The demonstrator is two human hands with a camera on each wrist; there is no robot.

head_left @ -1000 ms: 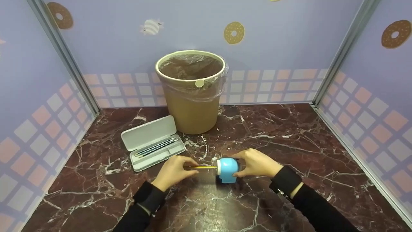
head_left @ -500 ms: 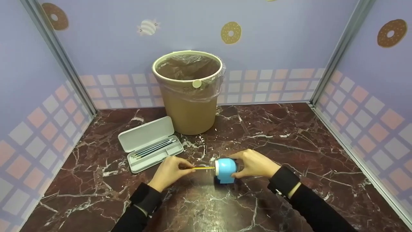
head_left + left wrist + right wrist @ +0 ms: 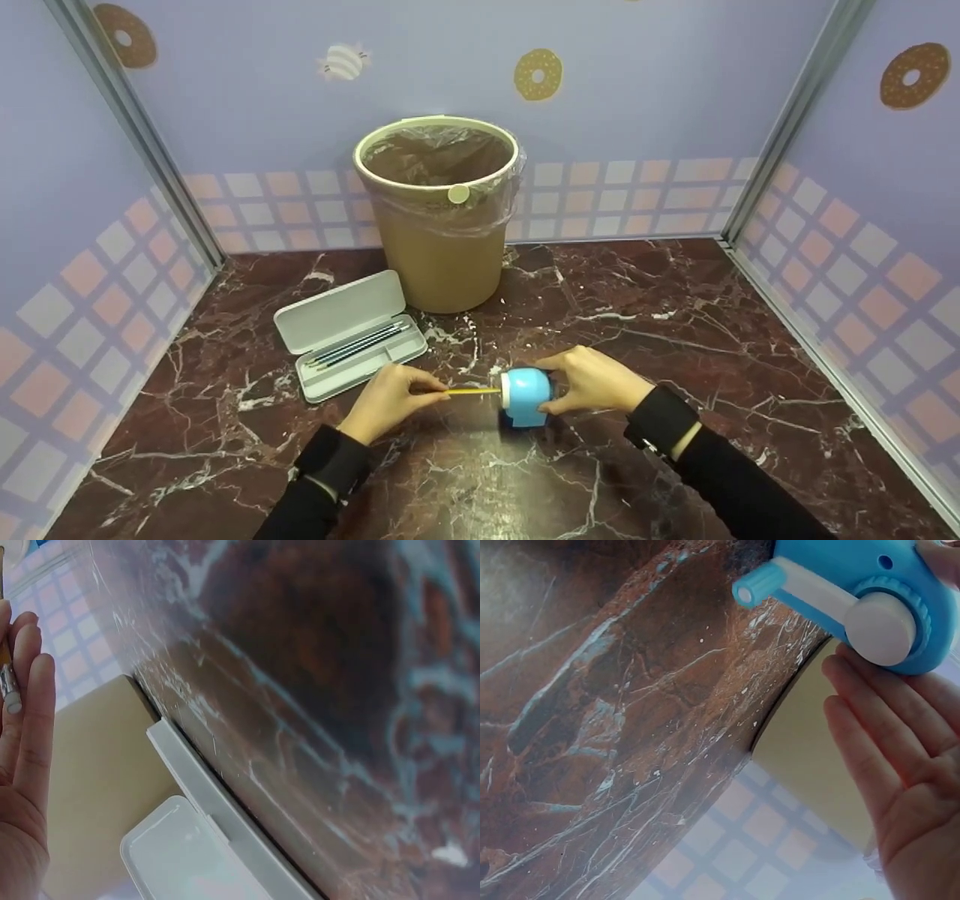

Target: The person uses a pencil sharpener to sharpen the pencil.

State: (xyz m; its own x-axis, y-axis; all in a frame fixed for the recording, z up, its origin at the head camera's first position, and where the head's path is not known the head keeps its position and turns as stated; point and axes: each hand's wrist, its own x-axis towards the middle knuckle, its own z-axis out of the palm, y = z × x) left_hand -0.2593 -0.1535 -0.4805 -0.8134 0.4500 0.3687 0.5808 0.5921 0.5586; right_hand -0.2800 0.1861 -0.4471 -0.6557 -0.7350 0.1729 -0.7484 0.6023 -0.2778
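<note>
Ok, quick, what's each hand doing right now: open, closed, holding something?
Left hand: closed, pinching the yellow pencil.
Right hand: closed on the blue sharpener, holding it between thumb and fingers.

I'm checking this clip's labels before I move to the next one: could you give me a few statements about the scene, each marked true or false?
1. The left grip pinches a yellow pencil. True.
2. The pencil case lies open beside the bin. True.
3. The pencil case is empty. False: pencils lie in it.
4. The right grip holds the blue sharpener. True.
5. The yellow pencil lies in the pencil case. False: it runs from the left grip to the blue sharpener's white front.
6. The bin has no liner. False: a clear plastic liner hangs over its rim.
</note>
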